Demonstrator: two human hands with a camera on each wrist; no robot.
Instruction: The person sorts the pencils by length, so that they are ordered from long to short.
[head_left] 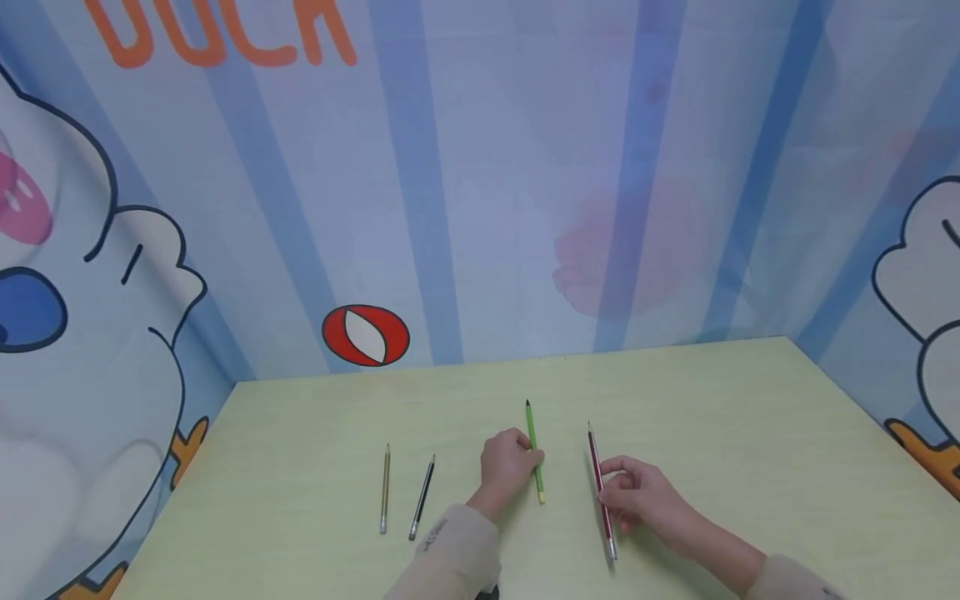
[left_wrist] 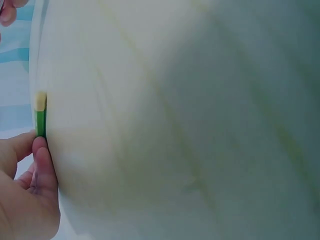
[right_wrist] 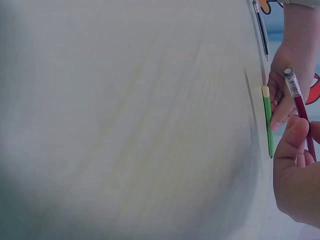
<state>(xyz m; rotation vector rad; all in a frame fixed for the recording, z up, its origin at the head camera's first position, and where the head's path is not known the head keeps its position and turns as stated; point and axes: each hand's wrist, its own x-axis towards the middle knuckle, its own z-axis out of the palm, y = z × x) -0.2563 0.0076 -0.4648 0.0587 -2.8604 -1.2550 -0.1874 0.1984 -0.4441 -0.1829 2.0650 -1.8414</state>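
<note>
A blue-striped backdrop (head_left: 517, 167) rises beyond the far edge of the pale table (head_left: 735, 425). The right hand (head_left: 648, 500) has its grip clamped on a dark red pencil (head_left: 596, 460); to its left, the left hand (head_left: 506, 463) pinches a green pencil (head_left: 532, 428), standing between it and a black pencil (head_left: 423, 497). A gold pencil (head_left: 386, 488) lies farthest left.

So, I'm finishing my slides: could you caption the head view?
Left hand holds a green pencil, right hand a dark-red pencil; two more pencils lie on the table.
</note>
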